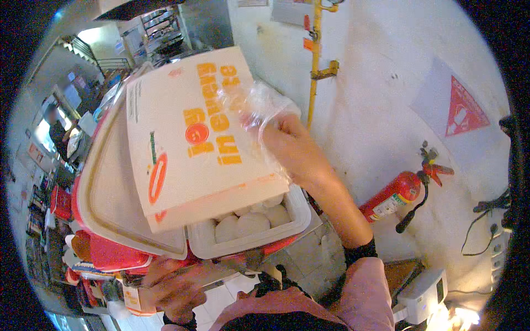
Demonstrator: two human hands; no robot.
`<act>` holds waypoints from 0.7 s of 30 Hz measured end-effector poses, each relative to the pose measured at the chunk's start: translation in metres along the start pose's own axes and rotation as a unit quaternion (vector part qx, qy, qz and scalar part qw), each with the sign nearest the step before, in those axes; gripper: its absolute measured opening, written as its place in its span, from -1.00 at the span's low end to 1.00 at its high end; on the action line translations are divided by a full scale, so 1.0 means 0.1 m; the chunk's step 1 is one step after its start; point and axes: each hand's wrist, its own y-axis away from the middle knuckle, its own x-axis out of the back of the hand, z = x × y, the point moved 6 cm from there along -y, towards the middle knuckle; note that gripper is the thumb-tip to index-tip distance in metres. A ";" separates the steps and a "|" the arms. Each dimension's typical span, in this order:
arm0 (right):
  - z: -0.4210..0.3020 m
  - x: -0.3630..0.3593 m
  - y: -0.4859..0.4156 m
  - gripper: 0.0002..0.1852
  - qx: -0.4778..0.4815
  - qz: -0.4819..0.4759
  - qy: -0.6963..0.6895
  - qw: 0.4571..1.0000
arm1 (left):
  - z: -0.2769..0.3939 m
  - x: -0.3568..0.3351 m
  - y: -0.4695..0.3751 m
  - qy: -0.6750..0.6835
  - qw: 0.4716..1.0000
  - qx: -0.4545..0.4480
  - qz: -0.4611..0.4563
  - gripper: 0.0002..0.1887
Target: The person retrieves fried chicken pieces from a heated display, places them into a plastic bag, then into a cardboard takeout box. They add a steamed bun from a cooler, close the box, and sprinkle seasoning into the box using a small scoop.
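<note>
A flat cardboard food box [169,103] with orange and red printing lies tilted before me. It covers much of a white plastic tub [304,215] and part of a wider cream tub [107,165] at its left. Pale round dough balls [253,226] show in the white tub below the box's front edge. My right hand [269,120], in thin clear plastic, is over the box's right side; the plastic and blur hide whether its fingers grip it. My left hand [178,285] is strongly blurred, low in front of the tubs, with no held thing discernible.
A red fire extinguisher [391,196] hangs by the white wall at right. A yellow pipe [315,62] runs up that wall. Red containers [116,252] crowd the lower left, beside a white device [424,296] at the lower right. Another person [58,128] stands far left.
</note>
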 end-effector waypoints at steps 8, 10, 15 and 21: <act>0.07 0.88 0.39 -0.62 0.087 0.306 -0.073 0.945 | -0.38 -1.01 -0.31 0.058 0.920 0.266 -0.280 -0.80; 0.13 1.04 0.59 -0.60 0.155 0.275 -0.137 0.939 | -0.41 -1.46 -0.32 0.023 0.892 0.217 -0.396 -0.73; 0.53 1.48 1.50 -0.44 0.171 0.427 -0.017 0.888 | -0.64 -2.37 -0.57 -0.241 0.949 -0.022 -0.204 -0.80; 0.94 1.60 2.21 -0.44 0.059 0.469 -0.011 0.881 | -1.55 -3.22 -0.31 0.036 0.797 0.147 -0.585 -0.41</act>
